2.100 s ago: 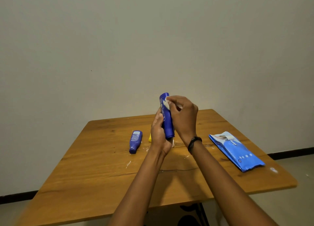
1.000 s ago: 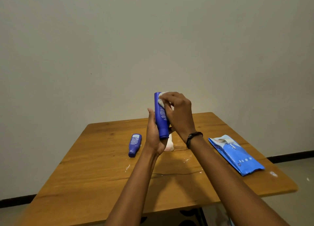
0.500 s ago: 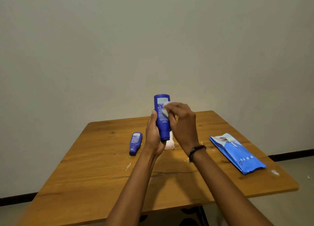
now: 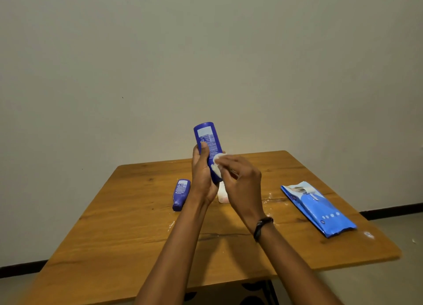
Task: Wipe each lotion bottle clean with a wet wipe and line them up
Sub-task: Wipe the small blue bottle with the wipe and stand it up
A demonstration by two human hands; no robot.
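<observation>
A tall blue lotion bottle [image 4: 207,142] is held above the table, base up and cap down, with my left hand [image 4: 202,176] gripping its lower part. My right hand [image 4: 240,181] presses a white wet wipe [image 4: 217,165] against the bottle's lower right side. A smaller blue bottle [image 4: 181,194] lies on its side on the wooden table [image 4: 128,231], left of my hands. A white and pink bottle [image 4: 222,193] lies behind my hands, mostly hidden.
A blue pack of wet wipes [image 4: 317,209] lies at the table's right side, its flap lifted. White smears and specks dot the wood near the middle and at the right corner. A plain wall stands behind the table.
My right hand has slid the wipe down from the bottle's top end to its lower part. The printed label at the top is now uncovered. My left hand keeps its grip.
</observation>
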